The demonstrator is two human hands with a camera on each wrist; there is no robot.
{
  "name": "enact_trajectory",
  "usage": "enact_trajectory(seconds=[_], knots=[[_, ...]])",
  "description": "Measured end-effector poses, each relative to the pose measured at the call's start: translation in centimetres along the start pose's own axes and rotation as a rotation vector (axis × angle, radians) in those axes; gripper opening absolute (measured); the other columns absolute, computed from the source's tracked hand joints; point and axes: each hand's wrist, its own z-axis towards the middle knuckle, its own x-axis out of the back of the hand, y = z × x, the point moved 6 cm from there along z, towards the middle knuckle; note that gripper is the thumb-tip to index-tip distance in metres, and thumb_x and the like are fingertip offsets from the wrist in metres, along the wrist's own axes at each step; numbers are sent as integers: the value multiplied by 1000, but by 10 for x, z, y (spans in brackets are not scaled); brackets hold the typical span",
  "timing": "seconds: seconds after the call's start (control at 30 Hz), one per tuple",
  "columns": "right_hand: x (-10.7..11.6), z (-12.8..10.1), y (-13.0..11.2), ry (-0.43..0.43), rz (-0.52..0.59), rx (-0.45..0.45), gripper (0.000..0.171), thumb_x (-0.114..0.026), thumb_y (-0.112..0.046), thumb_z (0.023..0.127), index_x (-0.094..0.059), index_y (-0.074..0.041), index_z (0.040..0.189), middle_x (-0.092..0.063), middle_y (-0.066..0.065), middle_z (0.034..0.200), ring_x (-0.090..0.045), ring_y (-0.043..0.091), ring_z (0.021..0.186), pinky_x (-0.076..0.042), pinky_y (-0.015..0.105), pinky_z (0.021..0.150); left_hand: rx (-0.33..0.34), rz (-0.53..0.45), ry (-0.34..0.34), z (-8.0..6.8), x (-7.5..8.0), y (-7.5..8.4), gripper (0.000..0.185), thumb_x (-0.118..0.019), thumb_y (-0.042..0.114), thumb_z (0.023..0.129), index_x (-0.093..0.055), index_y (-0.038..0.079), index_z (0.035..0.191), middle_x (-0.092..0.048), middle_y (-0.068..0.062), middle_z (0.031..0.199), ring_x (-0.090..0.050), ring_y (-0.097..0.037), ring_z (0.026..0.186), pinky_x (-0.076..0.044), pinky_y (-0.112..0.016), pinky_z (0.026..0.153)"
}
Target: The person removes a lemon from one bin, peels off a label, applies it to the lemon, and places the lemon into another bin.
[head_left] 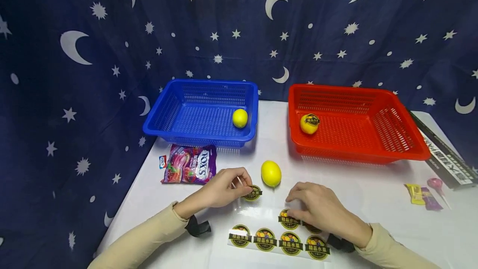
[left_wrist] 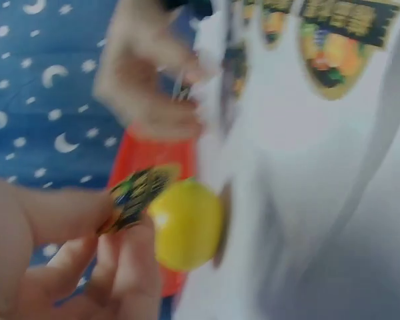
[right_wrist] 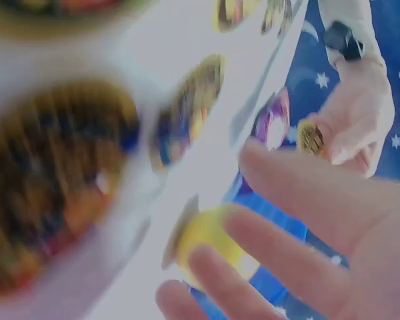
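Note:
Between thumb and fingers my left hand [head_left: 228,187] pinches a round black-and-gold sticker [head_left: 254,193] with fruit printed on it. A yellow lemon [head_left: 271,173] lies on the table just beyond that sticker, between the two hands. My right hand [head_left: 317,206] hovers over the sticker sheet [head_left: 278,246], its fingers spread loosely and holding nothing. Several matching round stickers [head_left: 291,243] are on the sheet, and the hand partly covers the upper ones. In the right wrist view the lemon [right_wrist: 213,243] shows behind the right fingers.
A blue basket [head_left: 199,138] with one lemon stands back left. In the red basket [head_left: 358,155], back right, lies a yellow fruit [head_left: 308,128] bearing a sticker. A purple candy bag [head_left: 190,164] is at left; wrapped candies [head_left: 422,195], a lollipop [head_left: 435,184] and a long box [head_left: 448,157] are at right.

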Motion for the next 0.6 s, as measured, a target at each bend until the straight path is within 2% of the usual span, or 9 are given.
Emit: enact_trajectory(seconds=[0.07,0.13,0.2,0.27,0.37,0.43,0.6], knots=[[8,13,10,53,25,-47,31,-89,-35,76,-77,-21,101,-74,-9,94,-68,9,81,-51,29,66,21,-39,17,11,-1,-1,4,-72,14,95,-70,12,98,-70,-1,89,-59,-5,68,-50,-20,60],[12,28,21,76,66,-89,47,-90,-37,76,-73,-16,115,-76,-2,102,-71,15,86,-53,34,71,44,-88,45,23,0,-1,7,-72,11,94,-70,9,100,-71,-4,92,-60,-7,68,-51,-21,58],[11,43,31,61,127,-106,65,-90,-38,75,-67,-13,131,-76,4,112,-73,21,94,-54,40,78,59,-137,87,35,2,0,10,-72,7,93,-70,6,102,-71,-10,93,-64,-15,67,-52,-22,56],[5,55,39,18,204,-99,76,-90,-40,75,-62,-12,140,-75,8,121,-74,23,99,-56,43,83,68,-173,134,46,4,1,12,-72,5,92,-69,3,104,-72,-14,95,-68,-25,69,-54,-24,56],[-5,67,45,-55,318,-79,74,-90,-39,76,-64,-12,140,-76,7,122,-76,21,100,-59,40,85,87,-195,168,59,3,3,15,-73,4,91,-68,2,106,-73,-16,98,-71,-36,74,-56,-27,56],[-11,70,47,-82,369,-74,69,-89,-40,77,-67,-14,137,-77,4,120,-77,19,97,-60,37,82,103,-190,172,65,1,3,17,-74,6,91,-68,3,107,-74,-16,100,-71,-35,74,-57,-27,57],[-16,70,47,-62,391,-82,64,-90,-41,76,-70,-18,133,-79,-2,113,-77,14,93,-60,34,80,127,-156,191,72,-5,-1,18,-77,8,90,-69,7,105,-75,-13,99,-67,-15,63,-55,-26,55]])
